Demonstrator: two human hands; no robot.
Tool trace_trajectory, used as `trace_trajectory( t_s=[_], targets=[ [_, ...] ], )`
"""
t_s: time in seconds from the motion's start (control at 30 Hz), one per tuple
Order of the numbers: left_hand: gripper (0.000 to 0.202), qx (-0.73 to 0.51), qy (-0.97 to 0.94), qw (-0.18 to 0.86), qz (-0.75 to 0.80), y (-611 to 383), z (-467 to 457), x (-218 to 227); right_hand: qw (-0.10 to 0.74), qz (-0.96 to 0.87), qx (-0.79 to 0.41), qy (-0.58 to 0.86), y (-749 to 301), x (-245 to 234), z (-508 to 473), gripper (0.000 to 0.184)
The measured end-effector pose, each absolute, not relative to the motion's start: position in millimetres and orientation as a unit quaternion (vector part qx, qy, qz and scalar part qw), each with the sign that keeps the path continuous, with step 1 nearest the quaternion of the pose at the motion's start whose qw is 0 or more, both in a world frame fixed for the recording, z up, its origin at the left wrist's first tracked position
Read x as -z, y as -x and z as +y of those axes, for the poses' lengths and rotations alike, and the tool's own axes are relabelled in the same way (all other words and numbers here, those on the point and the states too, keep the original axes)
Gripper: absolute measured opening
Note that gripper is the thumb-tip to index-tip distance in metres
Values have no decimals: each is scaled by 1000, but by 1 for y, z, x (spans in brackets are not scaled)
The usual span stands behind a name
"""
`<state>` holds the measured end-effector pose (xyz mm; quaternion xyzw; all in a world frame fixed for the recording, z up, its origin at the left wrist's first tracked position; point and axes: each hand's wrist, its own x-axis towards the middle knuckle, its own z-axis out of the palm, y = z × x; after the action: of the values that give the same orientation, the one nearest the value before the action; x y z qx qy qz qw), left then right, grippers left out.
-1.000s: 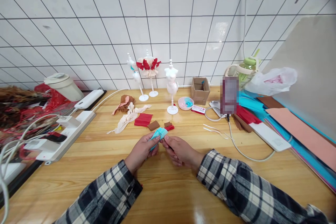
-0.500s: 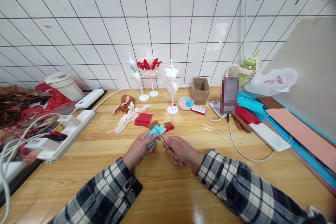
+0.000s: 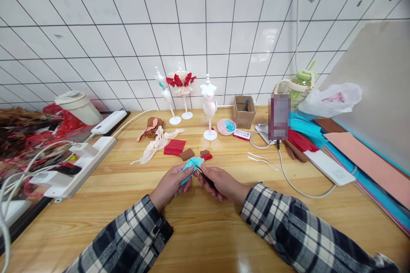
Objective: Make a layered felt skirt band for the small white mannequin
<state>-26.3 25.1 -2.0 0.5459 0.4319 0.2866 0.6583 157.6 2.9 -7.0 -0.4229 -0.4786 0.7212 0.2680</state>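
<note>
Above the front middle of the table, my left hand (image 3: 176, 180) pinches a crumpled piece of turquoise crepe paper (image 3: 191, 164) between thumb and fingers. My right hand (image 3: 221, 182) is closed around a slim tool (image 3: 206, 178) with a dark handle and a metal tip; its exact kind is hard to make out. That tip reaches the turquoise paper beside my left thumb. Just beyond my hands lie folded red crepe paper (image 3: 174, 147), a brown piece (image 3: 187, 154) and a small brown and red pair of scraps (image 3: 206, 154).
A bare white mini dress form (image 3: 209, 104) stands ahead, with two decorated ones (image 3: 181, 83) behind it. Nearby are a pink bowl (image 3: 226, 127), a cardboard box (image 3: 244, 111) and a phone (image 3: 279, 116) with a cable. Power strips (image 3: 86, 164) line the left, paper sheets (image 3: 368, 153) the right.
My right hand has turned, so more of the dark tool shows. Its tip has stayed at the turquoise paper, and my left hand keeps its pinch.
</note>
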Motion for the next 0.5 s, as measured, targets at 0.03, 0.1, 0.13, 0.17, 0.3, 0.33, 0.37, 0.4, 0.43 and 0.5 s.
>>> trace_trajectory(
  t_s=[0.03,0.1,0.13,0.17,0.3,0.33,0.37,0.4,0.43,0.5],
  targets=[
    [34,-278,-552,657,433,26,25,1,265,-485,-718,424,-157,8,3,48],
    [36,-267,-561,651,436,25,24,0,270,-491,-713,421,-156,10,4,49],
    [36,-265,-565,647,439,25,24,-1,275,-492,-711,420,-156,11,4,49],
    [37,-263,-568,643,442,24,24,-2,281,-492,-709,420,-155,13,3,49],
    [40,-255,-574,639,443,23,23,-3,290,-499,-698,423,-153,13,1,46],
    [41,-254,-575,641,440,22,23,-3,293,-501,-695,424,-153,13,1,45],
    [40,-254,-576,642,438,22,22,-4,297,-500,-694,424,-153,12,1,44],
    [40,-254,-577,642,436,21,22,-4,302,-498,-694,424,-153,12,0,44],
    [39,-253,-579,642,434,21,22,-5,306,-495,-694,423,-153,12,0,43],
    [38,-252,-582,642,431,20,21,-5,311,-493,-698,416,-154,12,1,42]
  ],
)
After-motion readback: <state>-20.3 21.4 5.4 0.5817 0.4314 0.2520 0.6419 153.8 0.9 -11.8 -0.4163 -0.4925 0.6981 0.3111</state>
